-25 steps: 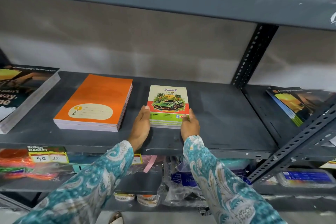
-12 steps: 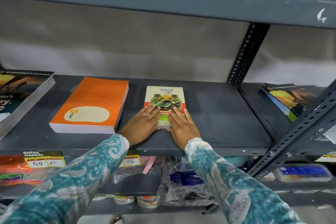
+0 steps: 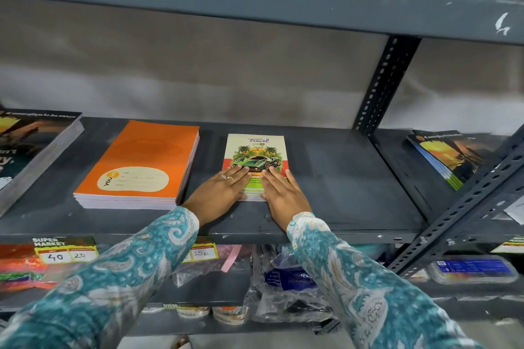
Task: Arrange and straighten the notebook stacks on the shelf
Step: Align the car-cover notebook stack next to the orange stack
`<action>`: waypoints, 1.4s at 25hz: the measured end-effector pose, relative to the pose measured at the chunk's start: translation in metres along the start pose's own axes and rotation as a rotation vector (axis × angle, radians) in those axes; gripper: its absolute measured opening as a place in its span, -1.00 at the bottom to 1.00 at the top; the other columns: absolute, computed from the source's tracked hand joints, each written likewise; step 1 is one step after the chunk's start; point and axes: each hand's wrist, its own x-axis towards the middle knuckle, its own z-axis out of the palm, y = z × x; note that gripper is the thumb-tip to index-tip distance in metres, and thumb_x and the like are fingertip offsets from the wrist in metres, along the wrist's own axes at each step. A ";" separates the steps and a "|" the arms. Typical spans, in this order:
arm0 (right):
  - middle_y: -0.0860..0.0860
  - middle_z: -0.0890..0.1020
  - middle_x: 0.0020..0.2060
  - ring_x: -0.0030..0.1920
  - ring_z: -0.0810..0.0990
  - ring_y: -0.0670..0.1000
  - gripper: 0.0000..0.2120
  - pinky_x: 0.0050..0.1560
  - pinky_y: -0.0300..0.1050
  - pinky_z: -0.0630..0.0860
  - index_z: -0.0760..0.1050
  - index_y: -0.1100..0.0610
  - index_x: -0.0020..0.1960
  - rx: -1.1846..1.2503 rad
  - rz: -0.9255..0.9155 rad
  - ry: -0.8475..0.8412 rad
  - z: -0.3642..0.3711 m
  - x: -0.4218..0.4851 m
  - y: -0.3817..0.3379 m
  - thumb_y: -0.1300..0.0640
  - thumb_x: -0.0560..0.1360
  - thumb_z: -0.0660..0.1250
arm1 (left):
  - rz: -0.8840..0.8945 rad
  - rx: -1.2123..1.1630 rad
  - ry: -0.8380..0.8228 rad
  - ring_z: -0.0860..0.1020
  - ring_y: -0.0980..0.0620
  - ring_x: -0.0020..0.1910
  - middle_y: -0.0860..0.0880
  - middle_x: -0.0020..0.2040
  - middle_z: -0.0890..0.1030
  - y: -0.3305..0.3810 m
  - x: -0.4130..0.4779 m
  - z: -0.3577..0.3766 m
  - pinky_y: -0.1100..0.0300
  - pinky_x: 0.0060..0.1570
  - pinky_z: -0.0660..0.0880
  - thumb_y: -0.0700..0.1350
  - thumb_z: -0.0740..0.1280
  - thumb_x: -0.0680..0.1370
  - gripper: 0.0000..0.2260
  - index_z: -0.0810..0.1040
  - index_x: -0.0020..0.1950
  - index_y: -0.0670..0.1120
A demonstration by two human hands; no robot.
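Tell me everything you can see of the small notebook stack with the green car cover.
The car-cover notebook stack is a short pile of thin paper notebooks lying flat, mid-shelf on the grey metal shelf, apart from the orange stack. Its cream cover shows "travel", palms and a green car over red and green bands. Edges look roughly flush. The left hand and right hand press flat on its near half.

A shop: price tags [image 3: 65,253] on shelf [image 3: 340,231] stocked with notebook stacks [image 3: 139,167].
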 end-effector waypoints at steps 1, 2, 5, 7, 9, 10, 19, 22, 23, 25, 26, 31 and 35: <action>0.08 0.70 0.08 0.15 0.65 0.07 -0.56 0.14 0.19 0.52 0.63 0.22 0.08 0.015 0.001 0.003 0.000 0.000 0.000 0.12 0.25 0.59 | -0.001 -0.010 0.019 0.63 -0.13 0.11 -0.20 0.13 0.65 -0.001 0.000 0.003 -0.03 0.08 0.55 -0.07 0.55 0.32 -0.51 0.57 0.17 -0.25; 0.08 0.70 0.08 0.16 0.65 0.08 -0.56 0.14 0.20 0.52 0.63 0.22 0.09 0.024 0.007 0.003 0.002 0.000 0.000 0.13 0.25 0.59 | -0.005 -0.019 0.014 0.63 -0.14 0.12 -0.21 0.14 0.65 -0.001 0.001 0.002 -0.05 0.08 0.55 -0.08 0.54 0.33 -0.51 0.57 0.18 -0.25; 0.18 0.59 0.23 0.27 0.55 0.16 -0.47 0.22 0.23 0.46 0.56 0.27 0.19 0.125 0.112 0.001 0.003 -0.003 -0.001 0.12 0.29 0.57 | -0.075 -0.098 0.048 0.49 -0.19 0.30 -0.24 0.31 0.51 0.002 -0.001 0.004 -0.08 0.28 0.40 -0.07 0.46 0.42 -0.46 0.44 0.32 -0.26; 0.21 0.26 0.47 0.47 0.27 0.15 -0.36 0.44 0.14 0.28 0.29 0.26 0.43 0.347 0.299 -0.005 0.000 -0.009 0.000 0.07 0.45 0.42 | -0.294 -0.315 0.070 0.16 -0.15 0.51 -0.19 0.52 0.18 0.006 -0.006 0.008 -0.03 0.46 0.11 0.01 0.36 0.50 -0.35 0.18 0.48 -0.22; 0.11 0.09 0.54 0.52 0.15 0.08 -0.25 0.48 0.02 0.21 0.04 0.17 0.53 0.551 0.517 -0.114 -0.005 -0.014 0.001 -0.04 0.50 0.34 | -0.548 -0.604 0.045 0.05 -0.12 0.53 -0.15 0.56 0.05 0.012 -0.009 0.007 -0.04 0.48 0.04 0.07 0.36 0.48 -0.22 0.00 0.53 -0.16; 0.10 0.19 0.51 0.48 0.25 0.09 -0.21 0.44 0.00 0.28 0.04 0.15 0.53 0.598 0.581 -0.132 -0.005 -0.014 0.002 -0.08 0.48 0.36 | -0.623 -0.718 0.042 0.16 -0.12 0.51 -0.16 0.53 0.16 0.014 -0.010 0.007 -0.06 0.46 0.14 0.08 0.38 0.46 -0.19 -0.02 0.53 -0.14; 0.07 0.56 0.29 0.23 0.54 0.16 -0.28 0.24 -0.09 0.45 0.19 0.07 0.50 0.626 0.692 -0.133 -0.011 -0.015 0.004 -0.13 0.45 0.37 | -0.792 -0.820 0.135 0.50 -0.14 0.26 -0.15 0.31 0.53 0.029 -0.017 0.004 0.07 0.26 0.40 -0.02 0.35 0.51 -0.34 0.13 0.51 -0.15; 0.10 0.56 0.27 0.19 0.55 0.18 -0.31 0.21 -0.07 0.46 0.18 0.06 0.50 0.609 0.681 -0.132 -0.013 -0.016 0.002 -0.12 0.48 0.34 | -0.773 -0.792 0.153 0.54 -0.13 0.22 -0.13 0.29 0.56 0.029 -0.019 0.004 0.08 0.23 0.43 -0.01 0.34 0.52 -0.37 0.15 0.51 -0.12; 0.12 0.57 0.27 0.17 0.56 0.19 -0.32 0.20 -0.07 0.46 0.17 0.06 0.50 0.597 0.675 -0.134 -0.014 -0.017 0.002 -0.13 0.49 0.32 | -0.771 -0.791 0.160 0.55 -0.13 0.21 -0.13 0.27 0.57 0.029 -0.019 0.004 0.09 0.22 0.44 -0.02 0.34 0.52 -0.38 0.17 0.50 -0.12; 0.14 0.58 0.25 0.14 0.58 0.19 -0.34 0.18 -0.06 0.47 0.17 0.06 0.50 0.587 0.671 -0.136 -0.015 -0.018 0.002 -0.13 0.50 0.30 | -0.758 -0.786 0.173 0.57 -0.13 0.18 -0.12 0.24 0.60 0.029 -0.020 0.003 0.09 0.19 0.46 -0.02 0.33 0.52 -0.42 0.20 0.49 -0.10; 0.14 0.59 0.24 0.13 0.58 0.18 -0.35 0.17 -0.07 0.48 0.17 0.06 0.50 0.588 0.669 -0.137 -0.015 -0.018 0.002 -0.12 0.51 0.30 | -0.749 -0.780 0.178 0.58 -0.13 0.16 -0.12 0.22 0.61 0.030 -0.021 0.003 0.08 0.17 0.47 -0.02 0.33 0.52 -0.43 0.22 0.48 -0.09; 0.13 0.54 0.29 0.20 0.54 0.17 -0.34 0.22 -0.06 0.45 0.13 0.09 0.51 0.616 0.635 -0.165 -0.013 -0.020 0.005 -0.10 0.52 0.28 | -0.719 -0.792 0.166 0.56 -0.14 0.19 -0.12 0.26 0.58 0.029 -0.021 0.004 0.07 0.19 0.46 -0.01 0.33 0.53 -0.43 0.22 0.47 -0.10; 0.11 0.18 0.52 0.53 0.13 0.09 -0.29 0.52 -0.04 0.00 0.08 0.21 0.52 0.430 0.466 -0.032 -0.002 -0.021 -0.002 -0.07 0.53 0.28 | -0.638 -0.619 0.101 0.15 -0.15 0.51 -0.18 0.53 0.16 0.027 -0.019 0.015 -0.04 0.45 0.15 0.08 0.30 0.52 -0.37 0.17 0.49 -0.14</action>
